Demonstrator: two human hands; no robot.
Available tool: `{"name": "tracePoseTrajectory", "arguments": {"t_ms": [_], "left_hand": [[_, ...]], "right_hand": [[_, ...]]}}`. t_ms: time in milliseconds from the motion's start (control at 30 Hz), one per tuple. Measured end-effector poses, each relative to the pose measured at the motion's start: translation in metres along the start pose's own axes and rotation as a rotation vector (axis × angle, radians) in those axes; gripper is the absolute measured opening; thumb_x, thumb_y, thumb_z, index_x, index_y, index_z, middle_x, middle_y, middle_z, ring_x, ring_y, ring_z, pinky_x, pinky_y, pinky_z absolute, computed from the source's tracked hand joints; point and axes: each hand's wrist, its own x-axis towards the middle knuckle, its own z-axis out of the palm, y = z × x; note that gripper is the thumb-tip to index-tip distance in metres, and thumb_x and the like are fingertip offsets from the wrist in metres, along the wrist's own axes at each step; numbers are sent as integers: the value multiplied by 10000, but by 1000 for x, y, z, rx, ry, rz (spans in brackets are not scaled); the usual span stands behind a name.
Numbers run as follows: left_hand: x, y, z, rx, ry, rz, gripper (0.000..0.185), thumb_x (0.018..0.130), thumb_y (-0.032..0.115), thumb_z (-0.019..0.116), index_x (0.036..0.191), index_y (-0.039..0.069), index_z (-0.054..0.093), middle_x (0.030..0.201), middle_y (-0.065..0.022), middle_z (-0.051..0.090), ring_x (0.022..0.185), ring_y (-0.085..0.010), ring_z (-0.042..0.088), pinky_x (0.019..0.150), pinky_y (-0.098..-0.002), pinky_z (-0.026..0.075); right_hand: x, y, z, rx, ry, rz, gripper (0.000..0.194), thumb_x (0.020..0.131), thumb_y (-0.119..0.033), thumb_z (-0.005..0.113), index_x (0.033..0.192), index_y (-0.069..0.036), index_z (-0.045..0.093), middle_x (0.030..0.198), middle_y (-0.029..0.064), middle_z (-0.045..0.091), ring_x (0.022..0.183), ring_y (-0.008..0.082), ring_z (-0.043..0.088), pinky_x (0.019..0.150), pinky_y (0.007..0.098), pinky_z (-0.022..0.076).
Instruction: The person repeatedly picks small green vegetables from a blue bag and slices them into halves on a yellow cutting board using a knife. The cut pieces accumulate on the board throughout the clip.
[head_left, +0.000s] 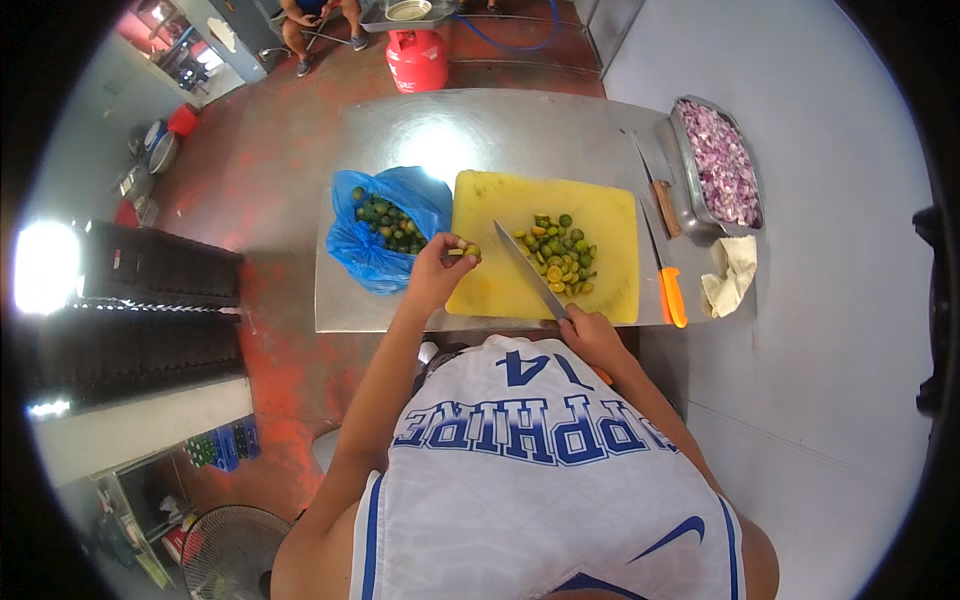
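My left hand (441, 271) pinches a small green citrus fruit (472, 252) between thumb and fingers, over the left edge of a yellow cutting board (487, 199). My right hand (592, 337) grips a long kitchen knife (532, 274) whose blade slants up and left across the board. To the right of the blade lies a pile of cut citrus pieces (559, 255), some with orange-yellow flesh showing. Beside my left hand, a blue plastic bag (349, 251) stands open with many whole green citrus fruits (390, 223) inside.
A metal table (525, 124) carries the board. At right lie a wooden-handled knife (664, 208), an orange-handled knife (672, 296), a crumpled cloth (731, 276) and a metal tray (691, 172) of chopped red onion. Beyond the table stand a red gas cylinder (417, 64) and a seated person (315, 22).
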Motion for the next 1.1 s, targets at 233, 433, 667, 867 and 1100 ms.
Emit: {"name": "tracePoseTrajectory", "arguments": {"t_ms": [233, 433, 667, 867, 1100], "left_hand": [[3, -24, 42, 570, 11, 252, 337, 848, 64, 829, 1116, 18, 631, 986, -117, 753, 923, -247, 783, 783, -354, 626], [0, -36, 49, 640, 74, 333, 293, 823, 129, 850, 1063, 38, 710, 997, -129, 770, 900, -278, 784, 813, -377, 623], [-1, -38, 53, 641, 175, 451, 217, 798, 100, 857, 969, 22, 749, 937, -119, 761, 841, -248, 781, 746, -351, 629], [1, -41, 54, 626, 181, 420, 218, 813, 134, 850, 981, 33, 756, 943, -126, 768, 838, -274, 775, 771, -371, 617], [1, -46, 50, 667, 166, 499, 217, 813, 138, 838, 982, 38, 744, 936, -122, 764, 835, -273, 769, 747, -376, 612]], "right_hand": [[-1, -22, 3, -28, -6, 22, 244, 1031, -273, 561, 1006, -31, 569, 807, 304, 674, 798, 540, 644, 733, 640, 476], [0, -21, 6, -73, 0, -25, 235, 1038, -271, 566, 1006, -39, 547, 778, 291, 668, 773, 522, 656, 714, 629, 490], [2, -23, 3, -97, -50, -41, 242, 1039, -264, 569, 995, -28, 539, 780, 288, 673, 768, 512, 664, 699, 617, 504], [30, -19, 21, -59, 3, -56, 251, 1029, -254, 563, 1023, -3, 563, 812, 306, 680, 799, 536, 658, 729, 631, 501], [93, -26, 46, -17, 100, -155, 241, 1019, -223, 548, 1036, 16, 575, 895, 329, 690, 863, 546, 659, 774, 651, 497]]}}
